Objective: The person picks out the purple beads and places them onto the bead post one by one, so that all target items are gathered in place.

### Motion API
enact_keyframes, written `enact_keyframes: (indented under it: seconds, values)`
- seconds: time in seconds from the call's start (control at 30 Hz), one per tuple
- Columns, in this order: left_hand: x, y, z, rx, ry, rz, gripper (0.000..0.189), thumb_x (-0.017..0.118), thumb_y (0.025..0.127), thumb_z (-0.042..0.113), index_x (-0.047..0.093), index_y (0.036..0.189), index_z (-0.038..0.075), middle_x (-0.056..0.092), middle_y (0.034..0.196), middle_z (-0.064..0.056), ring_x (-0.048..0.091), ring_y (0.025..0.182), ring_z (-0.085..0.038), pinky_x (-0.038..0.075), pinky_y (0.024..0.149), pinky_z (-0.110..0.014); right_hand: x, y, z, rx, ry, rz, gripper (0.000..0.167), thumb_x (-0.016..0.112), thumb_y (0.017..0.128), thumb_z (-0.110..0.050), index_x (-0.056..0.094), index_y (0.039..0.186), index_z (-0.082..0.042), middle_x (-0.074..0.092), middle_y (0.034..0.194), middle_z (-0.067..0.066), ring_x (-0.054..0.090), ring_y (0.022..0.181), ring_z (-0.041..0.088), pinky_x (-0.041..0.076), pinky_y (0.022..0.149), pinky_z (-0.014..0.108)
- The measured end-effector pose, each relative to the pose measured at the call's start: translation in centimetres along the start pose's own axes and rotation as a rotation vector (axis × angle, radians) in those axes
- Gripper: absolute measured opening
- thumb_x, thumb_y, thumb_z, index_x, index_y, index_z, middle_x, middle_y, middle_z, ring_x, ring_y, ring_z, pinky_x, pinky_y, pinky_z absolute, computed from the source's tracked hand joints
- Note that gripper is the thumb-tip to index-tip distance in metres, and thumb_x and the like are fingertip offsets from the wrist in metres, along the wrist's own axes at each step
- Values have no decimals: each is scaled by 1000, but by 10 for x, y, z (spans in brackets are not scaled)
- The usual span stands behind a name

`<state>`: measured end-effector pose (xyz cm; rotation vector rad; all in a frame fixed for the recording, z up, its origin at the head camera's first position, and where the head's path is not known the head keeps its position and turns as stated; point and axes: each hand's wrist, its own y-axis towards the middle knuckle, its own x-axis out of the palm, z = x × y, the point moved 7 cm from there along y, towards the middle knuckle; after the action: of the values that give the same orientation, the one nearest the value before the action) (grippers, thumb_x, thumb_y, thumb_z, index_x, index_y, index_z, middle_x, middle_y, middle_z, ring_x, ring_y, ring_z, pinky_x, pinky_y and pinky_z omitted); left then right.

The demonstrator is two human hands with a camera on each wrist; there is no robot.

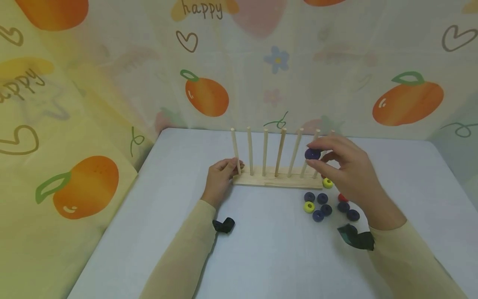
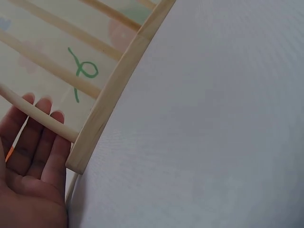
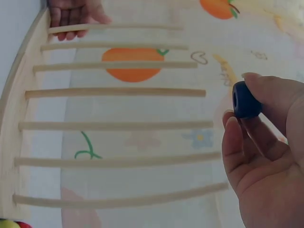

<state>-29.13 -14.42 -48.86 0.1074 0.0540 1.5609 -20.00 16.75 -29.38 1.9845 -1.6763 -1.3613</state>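
A wooden rack [image 1: 276, 179] with a row of upright pegs stands on the table. At its left end is my left hand [image 1: 221, 178]; in the left wrist view its loosely extended fingers [image 2: 35, 142] lie behind the end peg [image 2: 52, 124], against the rack's end. My right hand [image 1: 349, 166] pinches a dark blue bead [image 1: 313, 154] between thumb and fingertips, raised near the pegs at the rack's right end. In the right wrist view the hole of the bead [image 3: 246, 100] shows, apart from the peg tips. No beads show on the pegs.
Several dark blue beads [image 1: 326, 210] lie loose on the white table [image 1: 261, 249] in front of the rack's right end. Among them are a yellow bead [image 1: 308, 207] and a partly hidden red bead [image 1: 342, 198]. Another yellow bead [image 1: 328, 183] lies beside the base. Patterned cloth [image 1: 239, 83] hangs behind.
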Motion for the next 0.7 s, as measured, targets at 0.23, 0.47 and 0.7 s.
enact_keyframes:
  seconds: [0.23, 0.47, 0.7]
  values:
    - [1, 1, 0, 3, -15, -17, 39, 72, 108, 37, 80, 114, 0, 79, 114, -14, 74, 114, -29, 60, 100, -37, 15, 20, -8, -38, 50, -7, 44, 86, 82, 20, 73, 122, 9, 73, 125, 15, 65, 110, 18, 59, 85, 17]
    - [2, 1, 1, 7, -16, -31, 41, 72, 108, 40, 80, 112, 0, 79, 111, -15, 75, 112, -29, 60, 100, -38, 32, 38, -7, -4, 69, -42, 40, 85, 87, 15, 73, 125, 7, 73, 119, 11, 65, 106, 20, 60, 82, 19]
    - [2, 2, -2, -8, -2, -46, 44, 72, 107, 43, 80, 111, 0, 79, 110, -14, 75, 112, -29, 60, 100, -39, 43, 57, -5, 15, 29, -21, 36, 85, 91, 9, 75, 125, 4, 74, 117, 8, 66, 107, 19, 59, 92, 28]
